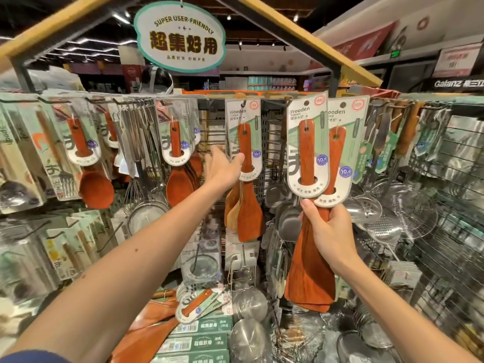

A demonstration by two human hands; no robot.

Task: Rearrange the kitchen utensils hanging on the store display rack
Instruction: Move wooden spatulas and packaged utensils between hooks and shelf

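Two carded wooden turners (311,158) were held together in a person's right hand (327,231). Its fingers and thumb were curled round the blades just under the cards, in front of the display rack (264,132) and clear of any hook. The left hand (222,166) reached forward with fingers nearly straight and loosely spread, holding nothing. Its thumb side lay at the edge of a third turner (246,153), which hung from a hook (245,102) at the rack's centre; whether it touched the card could not be told. Wooden spoons (178,179) hung to the left and steel ladles (282,195) just to the right.

The likeliest trouble seemed to be the pair itself. The two cards overlapped askew, so their hang holes probably did not line up, and a single push at a hook could thread one card and miss the other. Gripped low on smooth wood with the weight of the cards above, one turner could also slide out and drop among the loose carded utensil (199,302) and steel strainers (248,305) heaped below. A firm nudge from the open left hand could set the hung turner swinging, or lift its card off the hook's short tip. Any wide sweep of the right hand risked knocking the ladles beside it.
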